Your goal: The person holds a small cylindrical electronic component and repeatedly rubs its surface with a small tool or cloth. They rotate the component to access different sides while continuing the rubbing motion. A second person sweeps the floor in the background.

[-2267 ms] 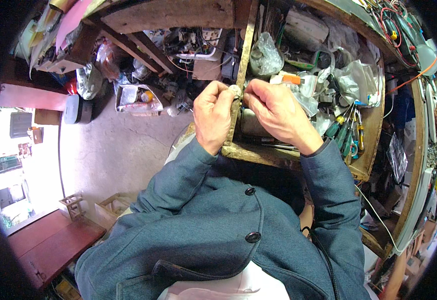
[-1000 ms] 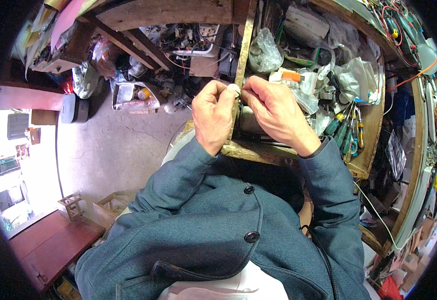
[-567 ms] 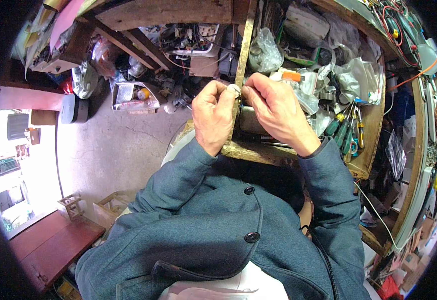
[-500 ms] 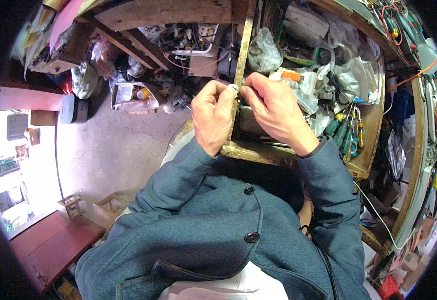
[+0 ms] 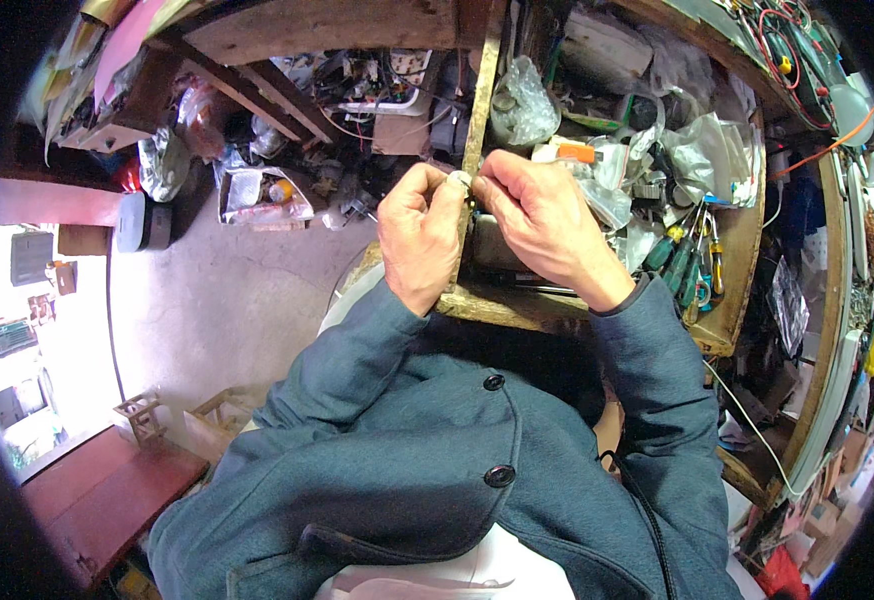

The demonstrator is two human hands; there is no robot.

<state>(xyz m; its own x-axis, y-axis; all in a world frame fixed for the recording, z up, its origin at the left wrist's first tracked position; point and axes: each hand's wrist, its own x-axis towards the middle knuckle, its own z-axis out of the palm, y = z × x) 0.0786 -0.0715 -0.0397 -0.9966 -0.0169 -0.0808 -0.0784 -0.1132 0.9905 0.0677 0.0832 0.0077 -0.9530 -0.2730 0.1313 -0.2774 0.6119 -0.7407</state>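
Note:
My left hand (image 5: 420, 235) is closed in a pinch on a small whitish piece (image 5: 461, 179), with a little dark bit just below it. The piece is too small for me to tell its kind. Right beside it, my right hand (image 5: 549, 222) is closed too, thumb and forefinger pressed together at the piece's edge. What those fingertips grip, if anything, is hidden. Both hands are above the left wooden side (image 5: 479, 105) of an open drawer, close to its front corner.
Inside the drawer lie a clear plastic bag (image 5: 524, 105), an orange-and-white box (image 5: 575, 153) and several screwdrivers (image 5: 679, 255). A tray of odds and ends (image 5: 265, 195) stands on the floor (image 5: 227, 290) to the left. At the lower left is a reddish-brown board (image 5: 117, 490).
Both hands stay together and shift only slightly. The whitish piece shows a little more fully between the fingertips now. The whole view has moved slightly.

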